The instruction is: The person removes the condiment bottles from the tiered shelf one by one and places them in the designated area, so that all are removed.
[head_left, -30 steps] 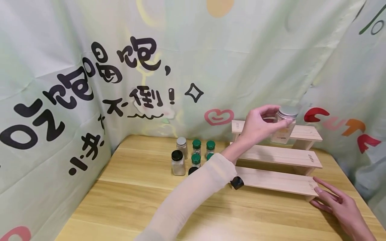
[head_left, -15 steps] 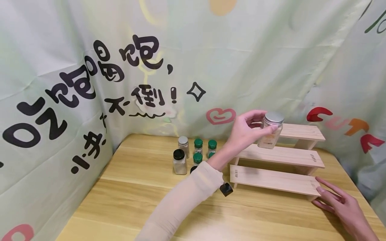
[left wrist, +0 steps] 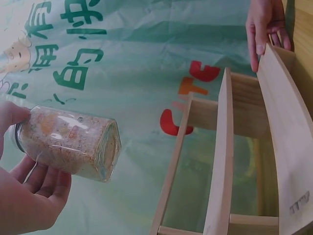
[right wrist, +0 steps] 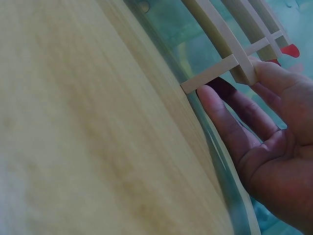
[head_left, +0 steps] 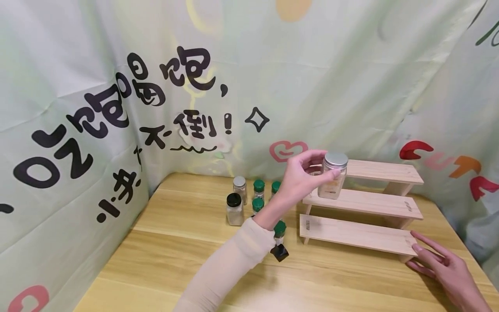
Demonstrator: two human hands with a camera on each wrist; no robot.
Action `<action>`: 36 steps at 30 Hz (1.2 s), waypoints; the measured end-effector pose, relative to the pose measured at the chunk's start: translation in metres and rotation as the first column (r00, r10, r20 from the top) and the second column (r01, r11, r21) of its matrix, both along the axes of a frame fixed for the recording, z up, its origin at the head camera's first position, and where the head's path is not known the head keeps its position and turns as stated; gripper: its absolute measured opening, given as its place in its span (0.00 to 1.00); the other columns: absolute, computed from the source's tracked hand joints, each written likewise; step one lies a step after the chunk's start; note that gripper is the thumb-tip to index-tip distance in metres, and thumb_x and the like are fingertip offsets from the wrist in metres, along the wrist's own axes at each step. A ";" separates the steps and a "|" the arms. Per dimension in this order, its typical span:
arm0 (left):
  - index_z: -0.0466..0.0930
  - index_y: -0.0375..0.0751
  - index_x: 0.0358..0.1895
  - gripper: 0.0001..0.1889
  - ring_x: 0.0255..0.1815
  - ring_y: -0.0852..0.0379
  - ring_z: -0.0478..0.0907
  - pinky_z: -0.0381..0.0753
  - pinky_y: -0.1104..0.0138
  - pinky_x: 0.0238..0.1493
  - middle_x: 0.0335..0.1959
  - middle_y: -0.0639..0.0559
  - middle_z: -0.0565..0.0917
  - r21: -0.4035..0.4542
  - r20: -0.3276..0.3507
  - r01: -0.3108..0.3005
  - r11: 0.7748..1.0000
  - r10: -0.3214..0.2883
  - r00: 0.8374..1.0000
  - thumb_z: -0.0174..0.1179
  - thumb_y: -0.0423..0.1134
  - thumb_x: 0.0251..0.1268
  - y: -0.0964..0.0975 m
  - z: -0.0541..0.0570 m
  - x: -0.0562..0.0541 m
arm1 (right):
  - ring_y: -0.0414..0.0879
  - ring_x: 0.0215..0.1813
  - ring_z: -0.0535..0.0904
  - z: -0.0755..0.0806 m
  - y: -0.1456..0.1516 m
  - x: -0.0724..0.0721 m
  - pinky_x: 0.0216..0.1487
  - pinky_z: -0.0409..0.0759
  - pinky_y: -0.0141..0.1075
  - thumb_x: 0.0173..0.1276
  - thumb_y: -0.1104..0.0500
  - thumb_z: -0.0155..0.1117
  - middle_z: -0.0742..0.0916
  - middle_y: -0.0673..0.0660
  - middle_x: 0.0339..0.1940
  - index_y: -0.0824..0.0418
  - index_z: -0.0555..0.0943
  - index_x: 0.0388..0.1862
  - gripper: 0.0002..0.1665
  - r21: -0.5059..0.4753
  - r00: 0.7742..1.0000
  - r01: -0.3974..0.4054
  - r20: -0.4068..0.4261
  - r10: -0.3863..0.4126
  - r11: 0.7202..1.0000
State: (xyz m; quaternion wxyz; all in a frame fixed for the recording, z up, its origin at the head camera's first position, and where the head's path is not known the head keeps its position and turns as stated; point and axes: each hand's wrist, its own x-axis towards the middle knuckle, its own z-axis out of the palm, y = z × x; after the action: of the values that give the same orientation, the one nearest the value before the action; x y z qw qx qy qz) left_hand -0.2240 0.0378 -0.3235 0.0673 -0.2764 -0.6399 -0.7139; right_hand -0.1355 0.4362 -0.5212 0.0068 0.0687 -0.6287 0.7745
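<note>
My left hand (head_left: pixel 299 177) grips a clear glass jar (head_left: pixel 330 185) with a silver lid, thumb on the near side. In the left wrist view the jar (left wrist: pixel 73 139) lies sideways in the picture and shows pale, grainy contents. In the head view the jar overlaps the left part of the middle step of a three-step wooden rack (head_left: pixel 356 234). At the rack's front right corner, my right hand (head_left: pixel 448 266) holds the end of the lowest step, thumb on top. The right wrist view shows its fingers (right wrist: pixel 215 105) against the rack's leg.
Left of the rack stand several green-capped bottles (head_left: pixel 259 186), a silver-capped jar (head_left: pixel 239 188) and a black-capped jar (head_left: pixel 234 212). My left forearm passes in front of some of them. A printed curtain (head_left: pixel 331 86) hangs behind the wooden table (head_left: pixel 156 260).
My left hand has carried the jar left and lower, from over the rack's top step to its middle step's left part. The right hand stays at the rack's corner.
</note>
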 end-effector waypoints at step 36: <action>0.82 0.33 0.57 0.23 0.50 0.53 0.81 0.82 0.60 0.61 0.49 0.43 0.86 -0.042 0.007 -0.076 0.996 0.076 0.997 0.73 0.30 0.56 -0.080 -0.027 0.033 | 0.34 0.55 0.84 0.004 0.000 0.002 0.44 0.88 0.42 0.79 0.74 0.50 0.83 0.36 0.62 0.58 0.78 0.70 0.26 0.020 1.000 0.003 -0.016 -0.003 1.000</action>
State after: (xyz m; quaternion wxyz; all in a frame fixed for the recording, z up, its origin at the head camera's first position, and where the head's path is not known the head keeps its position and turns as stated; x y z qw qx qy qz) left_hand -0.1912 -0.0419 -0.3501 0.0862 -0.2502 -0.6648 -0.6986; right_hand -0.1334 0.4363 -0.5169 0.0123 0.0739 -0.6365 0.7676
